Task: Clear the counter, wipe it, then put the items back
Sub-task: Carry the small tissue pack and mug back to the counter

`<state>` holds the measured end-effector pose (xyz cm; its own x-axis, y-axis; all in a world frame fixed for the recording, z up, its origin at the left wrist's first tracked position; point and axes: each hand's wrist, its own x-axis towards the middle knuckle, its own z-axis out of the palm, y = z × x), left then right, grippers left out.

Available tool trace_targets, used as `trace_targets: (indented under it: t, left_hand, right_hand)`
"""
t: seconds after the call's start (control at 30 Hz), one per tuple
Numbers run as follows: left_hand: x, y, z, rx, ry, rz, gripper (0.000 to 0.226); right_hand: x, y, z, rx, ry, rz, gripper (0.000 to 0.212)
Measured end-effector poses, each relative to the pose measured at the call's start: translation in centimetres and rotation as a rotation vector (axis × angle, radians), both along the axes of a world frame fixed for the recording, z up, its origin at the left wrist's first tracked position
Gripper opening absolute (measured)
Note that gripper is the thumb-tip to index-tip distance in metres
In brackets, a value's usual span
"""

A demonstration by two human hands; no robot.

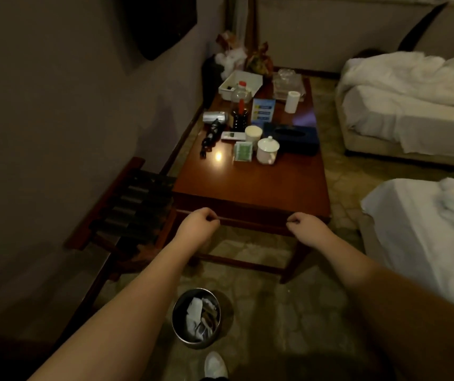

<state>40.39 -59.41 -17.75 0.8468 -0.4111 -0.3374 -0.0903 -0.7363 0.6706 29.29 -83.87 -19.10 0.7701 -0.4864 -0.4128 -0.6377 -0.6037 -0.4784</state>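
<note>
At the frame's centre, the left hand (203, 219) and right hand (300, 223) hovered before the cluttered worktop (250, 185), each grip loosely clenched, empty.

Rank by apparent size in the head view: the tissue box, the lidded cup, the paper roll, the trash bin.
1. trash bin, though it is nearest the camera
2. tissue box
3. lidded cup and paper roll: too alike to rank

Dim room — two white-sheeted beds (412, 105) at right, patterned floor (275, 312), plain wall (41, 133) at left.
</note>
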Motion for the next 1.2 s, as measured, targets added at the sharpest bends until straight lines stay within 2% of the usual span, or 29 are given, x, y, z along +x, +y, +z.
trace_targets:
  t: [0.2, 0.3, 0.67, 1.0, 1.2]
  left_hand:
    - [7.8, -3.8, 0.6, -0.101, 0.103, 0.066, 0.014]
    - [10.5, -5.2, 0.2, -0.121, 0.158, 0.108, 0.015]
    - [18.7, -10.9, -3.1, -0.125, 0.179, 0.118, 0.017]
    - [27.3, -21.1, -7.2, -0.137, 0.232, 0.242, 0.063]
    - [32.0, -26.1, -10.1, -0.095, 0.246, 0.287, 0.090]
  right_hand:
    - [3.9, -3.5, 1.3, 0.057, -0.110, -0.192, 0.030]
    - [5.1, -4.8, 1.2, 0.105, -0.141, -0.203, 0.030]
    - [13.2, -11.5, -2.1, 0.281, -0.116, -0.251, 0.028]
    - [23.8, -18.7, -6.4, 0.478, -0.022, -0.271, 0.047]
    - [27.5, -20.8, -9.3, 0.598, 0.054, -0.255, 0.052]
